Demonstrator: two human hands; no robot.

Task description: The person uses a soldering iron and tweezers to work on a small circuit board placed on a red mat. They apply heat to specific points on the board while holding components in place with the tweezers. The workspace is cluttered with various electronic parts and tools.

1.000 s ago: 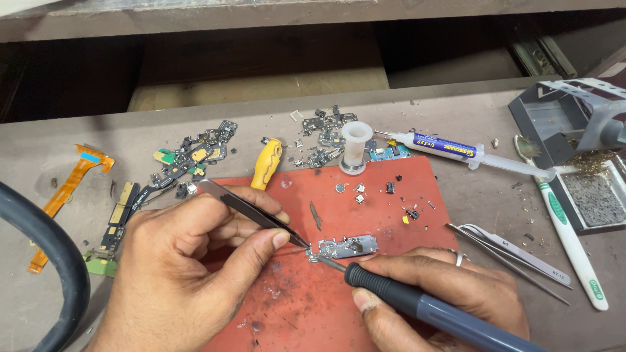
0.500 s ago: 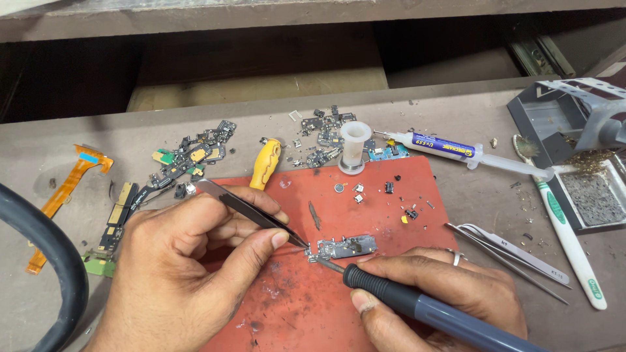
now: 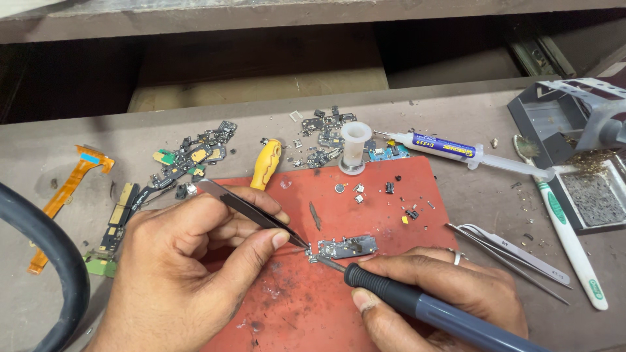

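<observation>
You have two hands at work, your left hand (image 3: pixel 189 274) and your right hand (image 3: pixel 443 293). You have three slim steel tweezers: one in your left hand (image 3: pixel 251 212) and two lying at the right (image 3: pixel 515 257). There is one dark-handled soldering iron (image 3: pixel 424 306), one small grey circuit board (image 3: pixel 347 247), one red rubber mat (image 3: pixel 365 208), one white syringe (image 3: pixel 456 151), one white toothbrush (image 3: pixel 570 244) and one yellow-handled tool (image 3: pixel 267 163).
</observation>
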